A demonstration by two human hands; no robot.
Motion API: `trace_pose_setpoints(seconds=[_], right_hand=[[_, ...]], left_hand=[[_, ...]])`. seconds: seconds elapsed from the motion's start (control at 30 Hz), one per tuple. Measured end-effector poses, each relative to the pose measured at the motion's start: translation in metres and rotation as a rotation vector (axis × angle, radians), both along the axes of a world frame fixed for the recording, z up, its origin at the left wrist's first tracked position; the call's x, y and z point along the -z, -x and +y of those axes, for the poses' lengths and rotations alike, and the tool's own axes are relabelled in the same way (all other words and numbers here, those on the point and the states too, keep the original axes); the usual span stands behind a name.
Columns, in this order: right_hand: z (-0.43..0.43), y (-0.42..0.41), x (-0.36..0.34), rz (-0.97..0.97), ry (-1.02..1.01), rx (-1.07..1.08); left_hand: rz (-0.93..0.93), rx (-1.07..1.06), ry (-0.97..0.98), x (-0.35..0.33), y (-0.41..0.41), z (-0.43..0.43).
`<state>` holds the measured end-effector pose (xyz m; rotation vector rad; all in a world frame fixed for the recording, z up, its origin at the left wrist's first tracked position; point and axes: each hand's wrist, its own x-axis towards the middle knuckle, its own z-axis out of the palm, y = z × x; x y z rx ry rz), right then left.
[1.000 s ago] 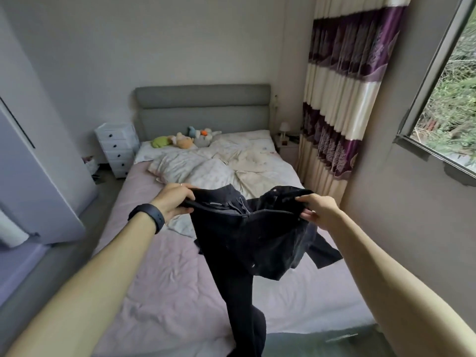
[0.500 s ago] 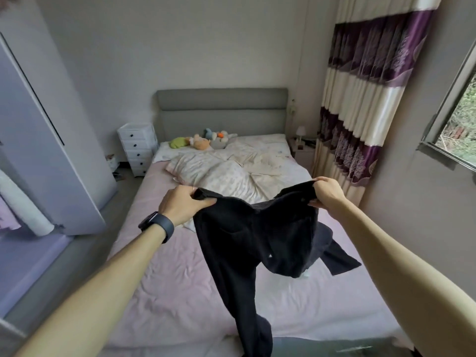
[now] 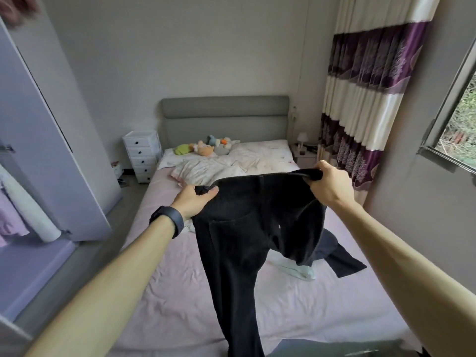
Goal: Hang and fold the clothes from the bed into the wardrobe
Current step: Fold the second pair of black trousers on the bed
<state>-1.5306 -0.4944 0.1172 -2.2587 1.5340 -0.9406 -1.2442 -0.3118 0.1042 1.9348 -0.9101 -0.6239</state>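
Observation:
A pair of black trousers (image 3: 247, 228) hangs in the air over the bed (image 3: 180, 292), waistband stretched flat between my hands. My left hand (image 3: 192, 202) grips the waistband's left end. My right hand (image 3: 327, 186) grips the right end, a little higher. One leg drops straight down past the bed's foot; the other is bunched behind on the right. On the pink sheet behind the trousers lie another dark garment (image 3: 340, 258) and a pale light-blue one (image 3: 296, 270). The wardrobe (image 3: 38, 150) stands at the left with its door open and light clothes (image 3: 15, 215) hanging inside.
A crumpled quilt (image 3: 211, 168) and soft toys (image 3: 203, 148) lie at the head of the bed. A white drawer unit (image 3: 141, 155) stands left of the headboard. A striped purple curtain (image 3: 365, 104) and a window (image 3: 461, 124) are on the right. A narrow floor strip runs between bed and wardrobe.
My hands have pulled the trousers' waistband wider and flatter, with the right hand lifted higher. My view has swung left, bringing more of the wardrobe into sight.

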Motion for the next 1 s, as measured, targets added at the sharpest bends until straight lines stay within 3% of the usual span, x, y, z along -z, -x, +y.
trace_pose_setpoints(seconds=[0.13, 0.27, 0.37, 0.5, 0.57, 0.73, 1.0], right_hand=[[0.008, 0.008, -0.046, -0.140, 0.018, 0.082], [0.027, 0.007, -0.088, -0.259, -0.104, 0.065], [0.047, 0.014, -0.116, -0.276, -0.149, 0.028], [0.066, 0.028, -0.139, -0.343, -0.201, 0.027], [0.080, 0.034, -0.146, -0.383, -0.230, 0.000], [0.141, 0.023, -0.136, -0.545, -0.371, -0.225], [0.193, 0.032, -0.104, -0.890, -0.506, -0.710]], left_hand=[[0.453, 0.197, 0.240, -0.021, 0.006, 0.024], [0.654, 0.272, 0.299, -0.076, 0.025, 0.042], [0.648, 0.228, 0.360, -0.116, 0.055, 0.052], [0.536, -0.210, 0.457, -0.141, 0.086, 0.053], [0.492, -0.332, 0.510, -0.146, 0.103, 0.059], [0.702, -0.114, 0.622, -0.144, 0.169, 0.069], [0.703, 0.162, 0.585, -0.135, 0.189, 0.107]])
